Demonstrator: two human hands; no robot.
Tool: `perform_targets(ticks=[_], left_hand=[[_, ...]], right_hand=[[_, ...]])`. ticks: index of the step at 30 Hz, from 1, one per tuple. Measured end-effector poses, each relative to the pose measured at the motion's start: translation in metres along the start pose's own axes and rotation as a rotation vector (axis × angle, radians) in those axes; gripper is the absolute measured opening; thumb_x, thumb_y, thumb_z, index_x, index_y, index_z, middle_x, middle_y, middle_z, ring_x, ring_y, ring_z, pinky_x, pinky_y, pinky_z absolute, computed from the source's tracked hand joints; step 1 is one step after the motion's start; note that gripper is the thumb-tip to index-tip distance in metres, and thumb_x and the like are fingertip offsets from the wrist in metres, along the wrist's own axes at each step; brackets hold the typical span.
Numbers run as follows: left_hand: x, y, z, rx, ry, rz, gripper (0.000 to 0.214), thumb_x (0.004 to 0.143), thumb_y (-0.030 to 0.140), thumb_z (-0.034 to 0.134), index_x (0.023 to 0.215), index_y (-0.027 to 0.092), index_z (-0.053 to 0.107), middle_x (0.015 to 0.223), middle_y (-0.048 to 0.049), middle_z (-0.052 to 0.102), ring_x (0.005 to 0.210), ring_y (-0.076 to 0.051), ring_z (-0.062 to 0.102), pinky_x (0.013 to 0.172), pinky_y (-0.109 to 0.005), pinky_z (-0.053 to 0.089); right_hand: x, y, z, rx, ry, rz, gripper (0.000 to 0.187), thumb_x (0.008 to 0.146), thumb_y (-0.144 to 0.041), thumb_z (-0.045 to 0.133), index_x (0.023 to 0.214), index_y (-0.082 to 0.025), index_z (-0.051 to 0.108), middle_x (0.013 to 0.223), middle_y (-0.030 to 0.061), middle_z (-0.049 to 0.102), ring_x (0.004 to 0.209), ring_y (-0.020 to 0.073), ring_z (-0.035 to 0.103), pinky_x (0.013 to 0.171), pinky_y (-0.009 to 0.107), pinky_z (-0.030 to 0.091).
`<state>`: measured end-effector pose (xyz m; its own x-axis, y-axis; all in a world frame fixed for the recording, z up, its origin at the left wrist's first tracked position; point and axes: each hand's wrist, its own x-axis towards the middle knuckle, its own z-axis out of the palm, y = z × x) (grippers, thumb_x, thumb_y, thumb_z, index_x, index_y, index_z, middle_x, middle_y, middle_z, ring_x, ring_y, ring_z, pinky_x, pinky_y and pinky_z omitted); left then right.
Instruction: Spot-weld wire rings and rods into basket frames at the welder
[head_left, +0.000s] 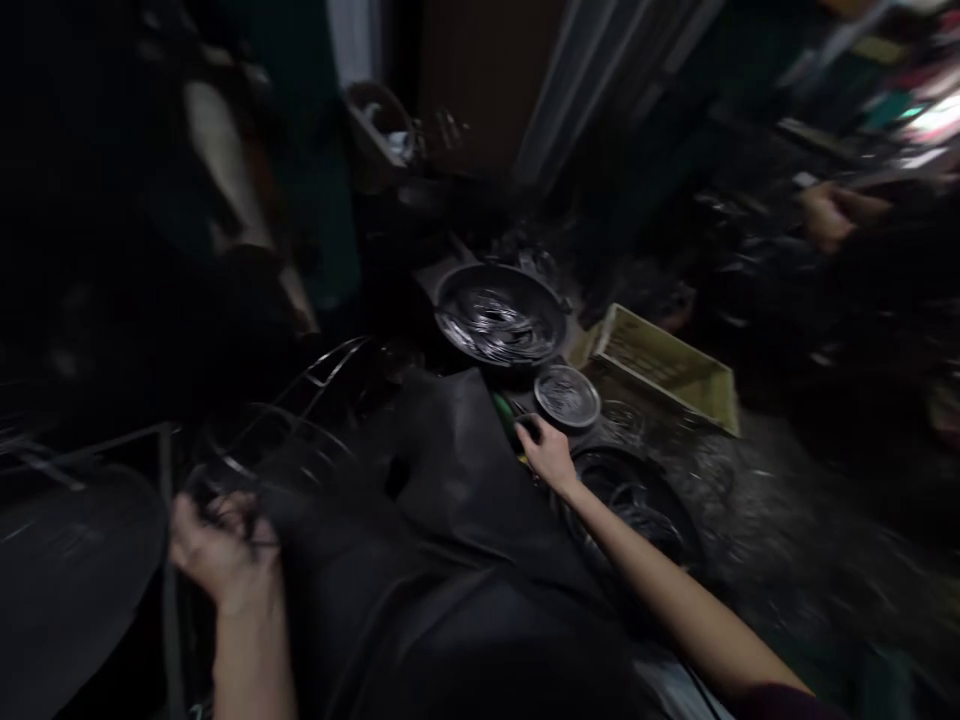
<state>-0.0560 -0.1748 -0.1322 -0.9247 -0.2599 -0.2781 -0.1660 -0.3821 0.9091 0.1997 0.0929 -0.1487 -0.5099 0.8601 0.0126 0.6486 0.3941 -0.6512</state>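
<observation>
The scene is dark and smeared by motion. My left hand (217,545) is closed around a bundle of thin dark wires (247,460) at the lower left, beside a wire frame. My right hand (546,450) reaches forward over a dark cloth (450,500) on my lap. Its fingers curl on a small dark object with a green part (510,418), which I cannot name. Just beyond that hand sits a small round tin (567,397). A large dark bowl (501,318) with shiny metal pieces in it lies farther back.
A pale wooden box (664,368) stands right of the bowl. Another round pan (637,500) with dark wire lies under my right forearm. Another person's hand (825,215) works at the far right. A dark round surface (67,580) fills the lower left.
</observation>
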Motion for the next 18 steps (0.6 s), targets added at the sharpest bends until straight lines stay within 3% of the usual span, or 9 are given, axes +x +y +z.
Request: perform_targets(ticks=[2,4,8,12,15,18], left_hand=[[0.002,-0.007,0.002,0.002,-0.094,0.026,0.029,0.081,0.028,0.048,0.054,0.018,0.041,0.035,0.0070,0.026,0.037,-0.007,0.023,0.048,-0.022,0.038],[0.001,-0.014,0.004,0.015,-0.139,0.004,0.032,0.083,0.028,0.044,0.052,0.018,0.040,0.034,0.0060,0.026,0.037,-0.008,0.022,0.048,-0.023,0.039],[-0.015,-0.017,0.010,0.036,-0.069,-0.019,0.032,0.079,0.034,0.051,0.053,0.018,0.041,0.036,0.0076,0.029,0.036,-0.006,0.025,0.049,-0.023,0.042],[-0.033,-0.012,0.014,0.041,-0.064,-0.005,0.030,0.073,0.045,0.060,0.074,0.016,0.057,0.041,0.0100,0.034,0.033,-0.003,0.026,0.040,-0.017,0.033],[-0.039,-0.005,0.012,0.056,-0.088,0.071,0.038,0.074,0.049,0.060,0.093,0.016,0.062,0.046,0.0081,0.040,0.033,-0.003,0.030,0.036,-0.015,0.023],[-0.046,0.002,0.005,0.044,-0.102,0.234,0.034,0.076,0.046,0.061,0.091,0.015,0.064,0.051,0.0060,0.041,0.038,-0.003,0.033,0.038,-0.014,0.023]], right_hand=[[0.005,0.056,-0.009,-0.298,0.014,0.105,0.030,0.087,-0.028,0.042,0.102,-0.013,0.062,0.099,0.0123,0.065,0.091,0.0209,0.058,0.084,0.030,0.041],[0.009,0.094,-0.012,-0.454,-0.004,0.171,0.033,0.088,-0.026,0.039,0.106,-0.009,0.060,0.104,0.0176,0.062,0.096,0.0239,0.056,0.086,0.032,0.040],[0.012,0.126,0.001,-0.526,-0.047,0.183,0.044,0.086,-0.033,0.045,0.114,0.000,0.055,0.105,0.0280,0.057,0.098,0.0334,0.053,0.084,0.040,0.039],[0.011,0.145,0.015,-0.707,-0.099,0.138,0.048,0.085,-0.037,0.044,0.116,-0.002,0.054,0.102,0.0307,0.055,0.097,0.0398,0.052,0.079,0.048,0.040],[0.009,0.151,0.013,-0.491,-0.108,0.246,0.055,0.080,-0.041,0.045,0.117,-0.002,0.056,0.107,0.0322,0.054,0.104,0.0425,0.050,0.084,0.052,0.040],[-0.006,0.128,-0.004,0.042,-0.115,0.412,0.061,0.072,-0.051,0.050,0.117,-0.011,0.059,0.116,0.0216,0.057,0.113,0.0361,0.050,0.091,0.045,0.042]])
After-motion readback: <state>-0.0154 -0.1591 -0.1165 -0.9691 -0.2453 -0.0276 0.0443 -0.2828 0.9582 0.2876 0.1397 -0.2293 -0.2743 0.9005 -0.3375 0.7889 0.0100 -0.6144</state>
